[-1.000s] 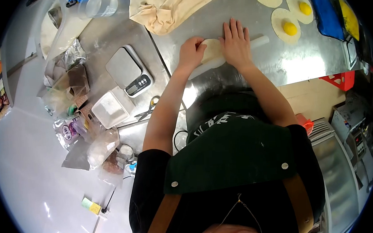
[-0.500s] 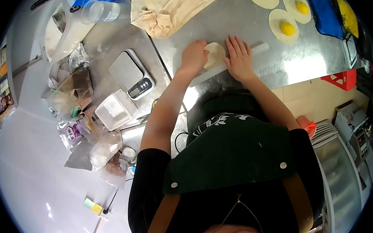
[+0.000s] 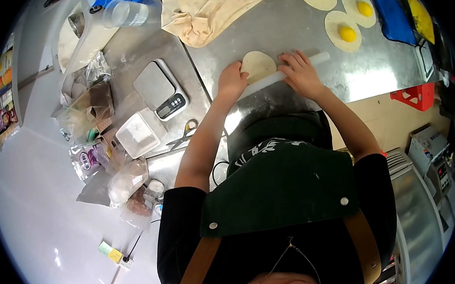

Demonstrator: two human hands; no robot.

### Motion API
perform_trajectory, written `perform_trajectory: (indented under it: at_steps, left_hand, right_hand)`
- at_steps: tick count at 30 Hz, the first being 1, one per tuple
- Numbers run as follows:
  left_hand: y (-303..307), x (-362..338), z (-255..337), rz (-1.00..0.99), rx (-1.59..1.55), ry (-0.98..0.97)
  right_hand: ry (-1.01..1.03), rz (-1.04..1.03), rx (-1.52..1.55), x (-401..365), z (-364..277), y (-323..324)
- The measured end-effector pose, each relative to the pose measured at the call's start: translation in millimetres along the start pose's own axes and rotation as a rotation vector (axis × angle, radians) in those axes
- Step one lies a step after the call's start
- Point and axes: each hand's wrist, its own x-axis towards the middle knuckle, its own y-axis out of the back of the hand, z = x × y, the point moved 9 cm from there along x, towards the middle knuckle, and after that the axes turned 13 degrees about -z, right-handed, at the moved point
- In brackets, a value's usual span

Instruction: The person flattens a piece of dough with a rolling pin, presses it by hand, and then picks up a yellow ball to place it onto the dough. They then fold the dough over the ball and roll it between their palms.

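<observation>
A thin, pale dough round (image 3: 258, 65) lies on the steel worktop in front of me. At its left edge my left hand (image 3: 232, 82) is closed, with thumb and fingers pinching the rim. A white rolling pin (image 3: 263, 85) lies slantwise along the near side of the dough, its right end pointing up and away. Over the right half of the pin is my right hand (image 3: 302, 75), fingers bent and thumb against it. Part of the pin is hidden under that hand.
Several dough rounds with yellow balls (image 3: 347, 34) lie at the back right, near a blue bag (image 3: 393, 12). A beige cloth (image 3: 200, 20) is bunched behind my left hand. To the left are a digital scale (image 3: 161, 89), a white tub (image 3: 140, 132) and scissors (image 3: 185, 134).
My right hand has gone from flat, outstretched fingers to bent ones on the pin. My left hand has drawn slightly down and left, and more of the dough round shows.
</observation>
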Motion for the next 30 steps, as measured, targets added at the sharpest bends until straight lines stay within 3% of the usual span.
perform_trajectory:
  at_steps: [2,8,19,25,30]
  left_hand:
    - [2.9,0.2,-3.0,0.023,-0.023,-0.018]
    - [8.2,3.2,-4.2,0.074,-0.199,-0.070]
    - [15.9,21.4,-3.5,0.111,-0.441,-0.153]
    - [14.4,31.3,7.1,0.023,-0.319,-0.164]
    - [19.1,30.7,35.3,0.020,0.114,-0.225]
  right_hand:
    - [0.005,-0.005,0.000,10.8,1.7,-3.6]
    - [-0.410,0.282,-0.108,38.5,18.8,-8.1]
    - [-0.449,0.199,-0.166,34.2,6.9,-12.5]
    - [-0.453,0.174,-0.194,55.3,10.1,-3.8]
    - [-0.387,0.220,-0.143,40.7,9.1,-13.7]
